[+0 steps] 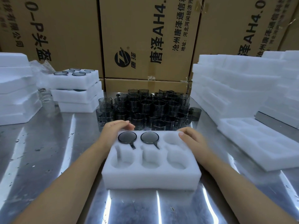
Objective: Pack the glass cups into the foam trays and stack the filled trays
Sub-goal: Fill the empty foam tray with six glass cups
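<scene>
Head view: both forearms reach toward 12 o'clock. The left hand (119,126) lies with relaxed, straight fingers on the far-left corner of the soft white foam tray (150,177). The right hand (191,137) rests loosely curled at its far-right corner, holding nothing. Two smoky round glass cups (127,136) sit in the tray's far pockets, and loose cups (150,107) crowd at 12 o'clock.

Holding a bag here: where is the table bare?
The steel table is bare left of the foam tray, toward the foam stack, and along the near edge before it. Glass cups crowd behind it; empty trays fill the right.
</scene>
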